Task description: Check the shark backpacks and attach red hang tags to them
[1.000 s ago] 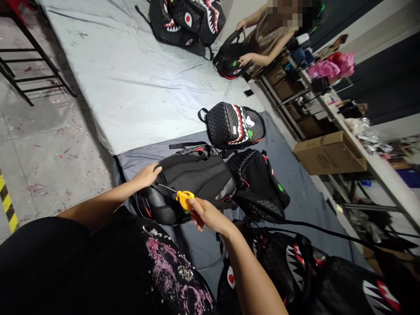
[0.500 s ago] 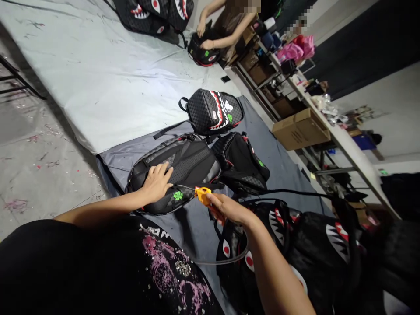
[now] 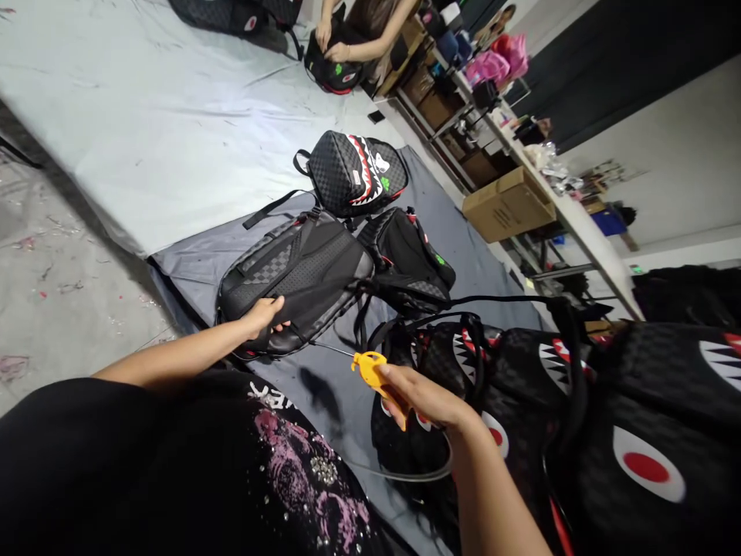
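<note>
My left hand [image 3: 263, 315] grips the near edge of a black backpack [image 3: 295, 270] that lies back side up on the dark grey cloth [image 3: 191, 262]. My right hand [image 3: 420, 395] is closed round an orange-handled tool [image 3: 373, 372] whose thin metal nozzle points toward that backpack; a hose runs from the tool down under my wrist. Beside the backpack lie a second black one [image 3: 414, 259] and a shark-mouth backpack [image 3: 353, 171].
A heap of shark-mouth backpacks [image 3: 579, 417] fills the right foreground. A light grey sheet [image 3: 144, 116] covers the table's far part. Another person's hands [image 3: 333, 42] work on a backpack at the far end. A cardboard box [image 3: 509, 205] and cluttered shelves stand on the right.
My left hand slid from the top of the backpack to its near edge and took hold of it. The right hand with the tool drew back slightly. The view swung right.
</note>
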The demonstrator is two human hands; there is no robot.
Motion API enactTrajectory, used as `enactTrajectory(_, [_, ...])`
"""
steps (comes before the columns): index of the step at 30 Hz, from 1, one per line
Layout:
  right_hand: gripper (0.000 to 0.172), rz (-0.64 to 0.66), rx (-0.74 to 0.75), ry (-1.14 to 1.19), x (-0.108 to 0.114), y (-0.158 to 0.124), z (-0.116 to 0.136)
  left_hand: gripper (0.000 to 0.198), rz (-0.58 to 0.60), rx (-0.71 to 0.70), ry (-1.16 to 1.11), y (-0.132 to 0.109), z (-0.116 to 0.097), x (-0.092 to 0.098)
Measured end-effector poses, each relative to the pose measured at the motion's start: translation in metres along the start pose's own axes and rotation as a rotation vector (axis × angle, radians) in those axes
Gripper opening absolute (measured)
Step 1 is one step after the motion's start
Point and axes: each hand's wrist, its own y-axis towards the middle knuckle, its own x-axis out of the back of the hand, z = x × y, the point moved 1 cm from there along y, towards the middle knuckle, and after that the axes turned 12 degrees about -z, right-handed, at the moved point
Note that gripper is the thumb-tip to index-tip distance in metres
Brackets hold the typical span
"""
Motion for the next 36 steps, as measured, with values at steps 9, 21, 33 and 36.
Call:
enactTrajectory(9, [0.049,-0.469,0.060,-0.088,-0.005,0.009,-0.007,0.061,-0.166,-0.384,0.428,-0.047,-0.008,-0.048])
enactTrajectory(21, [0.052,-0.367,-0.016,-0.070,-0.117,-0.013,-0.051,0.041,-0.471,-0.109,-0.027,-0.014,-0.023,0.062])
enactTrajectory(33, [0.039,-0.493,-0.153,-0.361,-0.241,0.026,0.020,0.060,0.411,0.523,-0.661,0.042,-0.006,0.078])
enactTrajectory(36, [0.038,-0.563,-0.108,-0.334,-0.243,0.046,0.026,0.068,0.596,0.556,-0.698,0.058,0.002,0.077])
